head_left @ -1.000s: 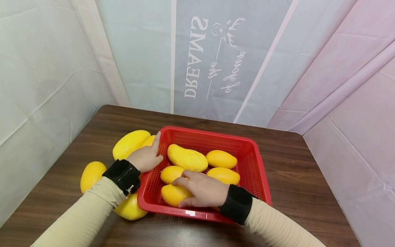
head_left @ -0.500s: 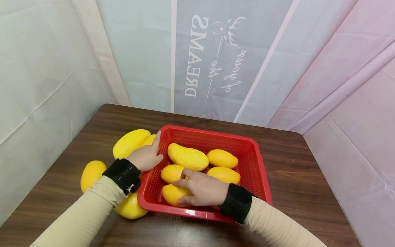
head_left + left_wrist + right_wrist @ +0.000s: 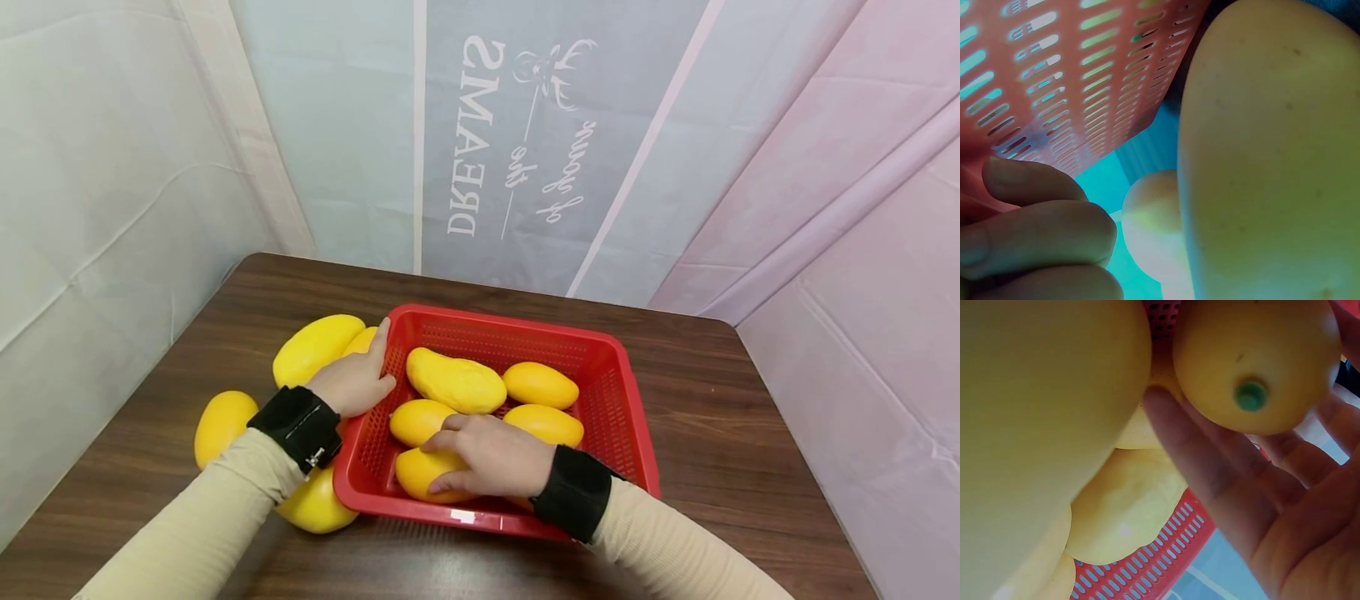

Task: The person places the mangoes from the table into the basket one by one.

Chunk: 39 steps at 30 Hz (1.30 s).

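Observation:
A red plastic basket (image 3: 517, 318) with slotted walls stands on the table and holds several yellow mangoes. My left hand (image 3: 348, 385) grips its left rim, index finger along the edge and thumb on the inner side. In the left wrist view, curled fingers (image 3: 1041, 234) lie against the slotted wall. Inside the basket, at the front left, my right hand (image 3: 501, 457) holds a mango (image 3: 418, 473) between thumb and fingers. The right wrist view shows a mango (image 3: 1260, 350) with a green stem tip among the fingers. A larger, lumpy mango (image 3: 457, 382) lies farther back.
Left of the basket, several mangoes lie on the brown wooden table (image 3: 720, 417), among them a big one (image 3: 318, 346) behind the left hand and an orange-yellow one (image 3: 225, 427) near the left edge. Fabric walls (image 3: 345, 125) surround the table's back and sides.
The mango in my right hand has shifted very slightly rightward within the basket, and the fingers have drawn together over it. My left hand and the basket stay put.

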Motion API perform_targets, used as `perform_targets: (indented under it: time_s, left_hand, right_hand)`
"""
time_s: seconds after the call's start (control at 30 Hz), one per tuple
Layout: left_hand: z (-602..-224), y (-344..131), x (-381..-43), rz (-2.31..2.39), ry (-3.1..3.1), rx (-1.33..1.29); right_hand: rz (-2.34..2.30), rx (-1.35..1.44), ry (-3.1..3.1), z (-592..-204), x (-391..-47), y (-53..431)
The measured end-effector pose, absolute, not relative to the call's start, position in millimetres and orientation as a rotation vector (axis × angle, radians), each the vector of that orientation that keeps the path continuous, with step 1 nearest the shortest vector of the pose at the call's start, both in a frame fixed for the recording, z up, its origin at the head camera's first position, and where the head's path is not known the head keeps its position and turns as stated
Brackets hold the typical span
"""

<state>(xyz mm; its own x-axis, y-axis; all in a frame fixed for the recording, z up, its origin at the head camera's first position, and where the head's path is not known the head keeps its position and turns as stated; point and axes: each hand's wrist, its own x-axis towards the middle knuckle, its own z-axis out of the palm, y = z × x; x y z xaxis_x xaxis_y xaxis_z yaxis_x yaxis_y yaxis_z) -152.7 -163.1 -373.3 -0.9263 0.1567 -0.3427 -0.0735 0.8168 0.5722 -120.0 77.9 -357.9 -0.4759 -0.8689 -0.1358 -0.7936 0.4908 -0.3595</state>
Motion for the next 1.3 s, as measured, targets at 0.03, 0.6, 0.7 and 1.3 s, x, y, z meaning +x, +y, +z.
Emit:
perform_targets:
  time_s: [0.03, 0.6, 0.7, 1.3]
  left_hand:
    - [-373.1, -162.9, -152.4, 0.848, 2.623, 0.062]
    - [-371.3, -159.1, -150.1, 0.849, 2.625, 0.067]
    - [-370.8, -159.4, -150.1, 0.838, 2.63, 0.067]
    - [-369.1, -161.7, -148.6, 0.841, 2.622, 0.069]
  right_hand:
    - [-0.36, -1.403, 2.443, -358.0, -119.9, 78.2]
    - [-0.35, -1.304, 2.488, -348.2, -120.0, 87.5]
    - [-0.384, -1.277, 2.498, -338.4, -122.3, 91.8]
    - [-0.479, -1.017, 2.75, -292.3, -143.1, 150.4]
